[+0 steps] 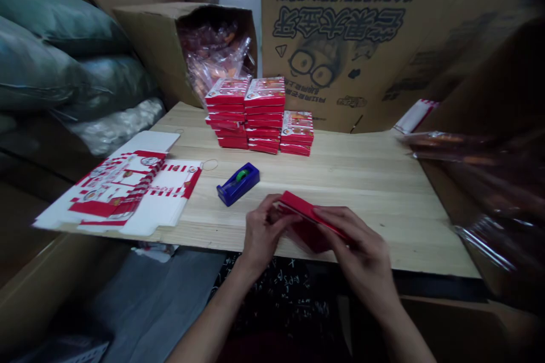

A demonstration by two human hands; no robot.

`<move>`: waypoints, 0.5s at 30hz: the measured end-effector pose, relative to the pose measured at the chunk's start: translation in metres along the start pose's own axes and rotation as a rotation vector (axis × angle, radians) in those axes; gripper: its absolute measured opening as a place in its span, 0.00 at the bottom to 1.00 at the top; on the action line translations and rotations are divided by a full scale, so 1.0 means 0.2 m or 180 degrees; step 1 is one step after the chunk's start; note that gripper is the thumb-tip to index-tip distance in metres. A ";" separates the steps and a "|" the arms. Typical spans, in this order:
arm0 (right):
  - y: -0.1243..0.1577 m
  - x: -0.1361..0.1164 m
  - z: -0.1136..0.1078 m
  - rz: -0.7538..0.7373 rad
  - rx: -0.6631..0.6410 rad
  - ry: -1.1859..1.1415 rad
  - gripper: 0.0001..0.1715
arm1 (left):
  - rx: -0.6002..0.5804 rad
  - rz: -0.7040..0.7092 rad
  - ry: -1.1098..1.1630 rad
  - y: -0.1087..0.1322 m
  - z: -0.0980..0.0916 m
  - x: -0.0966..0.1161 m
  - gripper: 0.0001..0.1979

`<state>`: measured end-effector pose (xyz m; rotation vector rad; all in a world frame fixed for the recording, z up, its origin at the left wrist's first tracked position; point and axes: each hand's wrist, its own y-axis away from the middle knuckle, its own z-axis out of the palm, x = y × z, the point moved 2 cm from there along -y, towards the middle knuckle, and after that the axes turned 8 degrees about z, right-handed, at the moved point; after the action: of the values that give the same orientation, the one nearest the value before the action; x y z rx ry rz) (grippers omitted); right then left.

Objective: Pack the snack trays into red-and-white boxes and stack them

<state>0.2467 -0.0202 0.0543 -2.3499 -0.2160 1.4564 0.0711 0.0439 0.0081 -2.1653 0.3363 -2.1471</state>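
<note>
A red cardboard box [304, 221] is held tilted over the front edge of the wooden table [361, 181]. My left hand [261, 232] pinches its left end, thumb and fingers closed on the cardboard. Along the upper right edge, the fingers of my right hand [357, 238] grip the same box. Part of the box is hidden by my fingers and slightly blurred. Just beyond my left hand stands a blue tape dispenser [239, 184] with a green core. Farther back, finished-looking red and white boxes [266, 108] are piled in three stacks, the right one lower.
Flat printed box blanks [123, 187] lie at the table's left. An open carton [149, 39] of plastic-wrapped items stands behind the stacks, beside a large printed carton [340, 22]. Clear plastic-wrapped goods [460, 147] are at the right. Green sacks [63, 28] fill the far left.
</note>
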 end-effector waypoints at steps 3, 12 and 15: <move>0.07 -0.03 -0.04 -0.0116 -0.0164 0.0314 0.20 | -0.0615 -0.0256 0.0474 0.05 -0.06 0.02 0.18; -0.09 0.02 0.09 -0.1465 -0.0015 0.1368 0.33 | -0.1126 -0.0033 0.0947 0.09 -0.26 0.17 0.35; -0.38 0.15 0.06 -0.1625 0.0555 0.1588 0.25 | -0.0336 0.0438 0.0024 -0.03 -0.51 0.18 0.32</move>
<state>0.2551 0.0624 0.0539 -2.2082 -0.4848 0.6086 -0.0289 0.0524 0.0474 -2.1184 0.5936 -2.1085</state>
